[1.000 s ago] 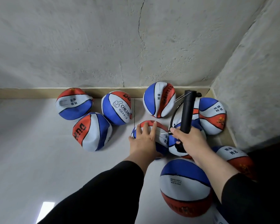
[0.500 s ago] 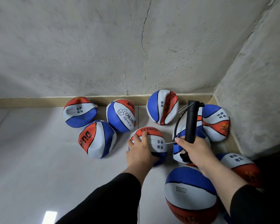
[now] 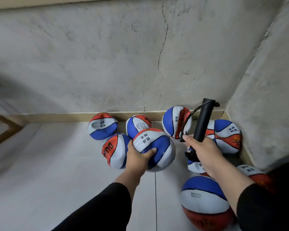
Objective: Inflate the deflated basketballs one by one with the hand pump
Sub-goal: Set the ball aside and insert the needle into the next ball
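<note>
A soft, dented basketball (image 3: 154, 150) in red, white and blue sits in the left hand (image 3: 138, 157), lifted in front of the other balls, thumb pressed into its saggy skin and fingers curled beneath. The right hand (image 3: 205, 153) wraps around a black hand pump (image 3: 202, 121), held upright just beside it. Turning the ball to find its valve, then steadying it firmly, should let the needle enter straight. More limp balls lie against the concrete wall (image 3: 107, 55).

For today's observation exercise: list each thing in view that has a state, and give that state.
Left hand: grips a ball.
Held basketball: deflated, dented, lifted.
Right hand: grips the pump.
Hand pump: upright, hose looped.
Nearest basketball: round, inflated.
DUN-marked basketball: deflated, on the floor.
</note>
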`<state>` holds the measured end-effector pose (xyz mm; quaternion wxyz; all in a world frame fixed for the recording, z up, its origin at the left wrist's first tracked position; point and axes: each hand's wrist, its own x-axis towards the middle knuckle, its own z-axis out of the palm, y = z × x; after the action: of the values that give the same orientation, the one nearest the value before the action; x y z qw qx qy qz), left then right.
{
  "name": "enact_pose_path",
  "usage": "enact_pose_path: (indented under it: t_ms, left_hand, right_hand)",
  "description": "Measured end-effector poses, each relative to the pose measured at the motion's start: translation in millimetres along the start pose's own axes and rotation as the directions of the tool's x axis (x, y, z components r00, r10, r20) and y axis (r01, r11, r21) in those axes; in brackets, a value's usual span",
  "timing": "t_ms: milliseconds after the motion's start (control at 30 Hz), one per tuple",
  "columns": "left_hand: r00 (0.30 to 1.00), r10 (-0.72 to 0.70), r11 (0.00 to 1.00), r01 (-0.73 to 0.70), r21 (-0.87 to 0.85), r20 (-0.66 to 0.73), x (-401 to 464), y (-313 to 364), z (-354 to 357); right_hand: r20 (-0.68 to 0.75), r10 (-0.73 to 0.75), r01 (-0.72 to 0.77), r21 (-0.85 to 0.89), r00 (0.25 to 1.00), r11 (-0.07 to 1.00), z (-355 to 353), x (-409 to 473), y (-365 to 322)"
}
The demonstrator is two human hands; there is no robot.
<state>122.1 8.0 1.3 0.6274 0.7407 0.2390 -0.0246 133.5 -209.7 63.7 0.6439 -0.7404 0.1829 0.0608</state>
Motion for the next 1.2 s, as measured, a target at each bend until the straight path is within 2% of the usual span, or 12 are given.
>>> enact_pose_path:
  t_ms: [167, 233, 333, 433, 500, 533, 600, 633, 767, 967, 1100, 1200]
  left_hand:
    - [0.991, 0.131, 0.981, -0.132, -0.144, -0.014, -50.5, 62.2, -42.6]
    - [0.990, 0.141, 0.971, -0.144, -0.193, -0.027, -78.8, 91.7, -62.9]
    - [0.967, 0.254, 0.936, -0.253, -0.246, -0.028, -121.5, 148.2, -86.7]
    - [0.912, 0.405, 0.870, -0.405, -0.282, -0.062, -174.1, 191.4, -99.9]
    - [0.888, 0.459, 0.843, -0.444, -0.305, -0.023, -196.6, 204.5, -124.1]
    - [0.881, 0.472, 0.840, -0.455, -0.296, -0.014, -201.8, 213.1, -127.0]
    - [0.890, 0.456, 0.819, -0.419, -0.393, 0.002, -206.5, 222.7, -125.0]
    - [0.901, 0.433, 0.818, -0.387, -0.424, 0.012, -212.2, 227.1, -127.2]
    - [0.954, 0.289, 0.889, -0.236, -0.392, 0.081, -220.7, 230.0, -135.2]
    - [0.923, 0.381, 0.877, -0.344, -0.335, 0.051, -217.5, 227.8, -128.8]
    - [0.945, 0.327, 0.868, -0.295, -0.400, 0.015, -214.3, 229.9, -120.8]
    - [0.948, 0.316, 0.872, -0.276, -0.404, 0.035, -213.9, 232.3, -118.7]
  right_hand:
    - [0.108, -0.029, -0.001, 0.275, 0.994, 0.962, 9.1, -37.6, -46.3]
    - [0.166, -0.061, 0.008, 0.304, 0.984, 0.953, 12.8, -62.0, -73.7]
    - [0.208, -0.204, 0.112, 0.387, 0.957, 0.915, 12.3, -106.5, -119.8]
    - [0.206, -0.320, 0.196, 0.463, 0.925, 0.864, -4.5, -153.5, -159.5]
    - [0.179, -0.392, 0.303, 0.383, 0.902, 0.873, 4.3, -183.5, -174.2]
    - [0.179, -0.417, 0.311, 0.428, 0.891, 0.848, -4.8, -191.9, -183.6]
    - [0.163, -0.386, 0.259, 0.505, 0.908, 0.823, -17.7, -203.2, -189.3]
    - [0.154, -0.377, 0.263, 0.482, 0.914, 0.835, -17.7, -214.0, -192.8]
    - [0.130, -0.400, 0.304, 0.457, 0.907, 0.836, -23.7, -233.2, -192.2]
    - [0.202, -0.521, 0.360, 0.521, 0.829, 0.774, -28.8, -244.8, -199.7]
    - [0.161, -0.565, 0.419, 0.516, 0.809, 0.747, -32.8, -239.3, -207.3]
    - [0.148, -0.564, 0.390, 0.582, 0.812, 0.714, -33.0, -233.4, -208.7]
